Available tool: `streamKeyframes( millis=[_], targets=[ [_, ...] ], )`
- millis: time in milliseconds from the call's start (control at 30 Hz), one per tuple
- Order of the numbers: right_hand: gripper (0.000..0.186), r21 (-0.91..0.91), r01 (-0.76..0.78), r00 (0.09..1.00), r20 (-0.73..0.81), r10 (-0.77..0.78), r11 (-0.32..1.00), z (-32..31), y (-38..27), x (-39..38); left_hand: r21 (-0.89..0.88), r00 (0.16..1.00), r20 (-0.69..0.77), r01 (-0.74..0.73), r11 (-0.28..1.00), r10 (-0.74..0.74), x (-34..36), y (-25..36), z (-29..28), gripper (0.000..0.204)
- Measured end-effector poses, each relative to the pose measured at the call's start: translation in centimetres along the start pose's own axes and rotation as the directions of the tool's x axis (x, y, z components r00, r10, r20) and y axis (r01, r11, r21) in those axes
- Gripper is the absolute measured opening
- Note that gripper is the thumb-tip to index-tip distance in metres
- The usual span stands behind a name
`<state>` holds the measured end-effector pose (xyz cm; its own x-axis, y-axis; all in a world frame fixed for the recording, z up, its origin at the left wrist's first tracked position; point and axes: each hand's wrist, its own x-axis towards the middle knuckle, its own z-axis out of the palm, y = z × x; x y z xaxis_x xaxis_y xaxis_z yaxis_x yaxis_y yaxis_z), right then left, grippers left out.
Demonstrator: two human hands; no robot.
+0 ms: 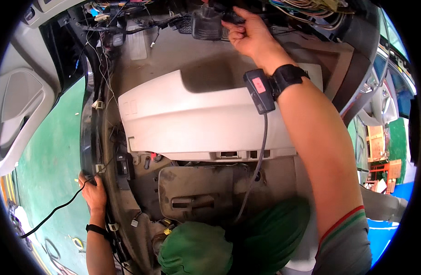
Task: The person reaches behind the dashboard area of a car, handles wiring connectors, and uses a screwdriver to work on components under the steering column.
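My right hand (252, 35) reaches up under the opened dashboard, its fingers curled against a dark part (233, 17) whose shape I cannot make out. Just left of those fingers is a black box-like part (206, 26). Down at the door sill, my left hand (94, 194) closes at the sill's edge around a black cable (59, 207), which trails off to the left. Between my arms a large light-grey trim panel (196, 112) lies across the footwell. On my right wrist sits a small black device (260, 91) with a grey cord running down from it.
Loose wiring (311, 11) hangs from the dashboard at the top. A bare door sill (89, 137) with clips runs along the left, past the open door (22, 101). A dirty brown panel (196, 183) lies near my green-clad knees (196, 247). Outside is a green floor (50, 137).
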<state>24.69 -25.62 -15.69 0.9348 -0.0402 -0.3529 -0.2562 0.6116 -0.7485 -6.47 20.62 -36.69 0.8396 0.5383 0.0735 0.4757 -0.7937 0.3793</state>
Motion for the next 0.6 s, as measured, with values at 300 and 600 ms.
streamKeyframes(
  millis=[300,600],
  targets=[
    [0.028,-0.003,0.214,0.951,0.228,-0.208,0.977,0.6,-1.6,2.9,-0.008,0.999,-0.032,-0.040,0.999,0.040,0.4,-0.3,0.2,0.054],
    [0.018,0.090,-0.067,0.988,0.143,0.054,0.994,1.2,-1.0,2.5,0.019,1.000,-0.011,0.009,1.000,-0.008,0.2,-0.1,-0.4,0.060]
  ],
)
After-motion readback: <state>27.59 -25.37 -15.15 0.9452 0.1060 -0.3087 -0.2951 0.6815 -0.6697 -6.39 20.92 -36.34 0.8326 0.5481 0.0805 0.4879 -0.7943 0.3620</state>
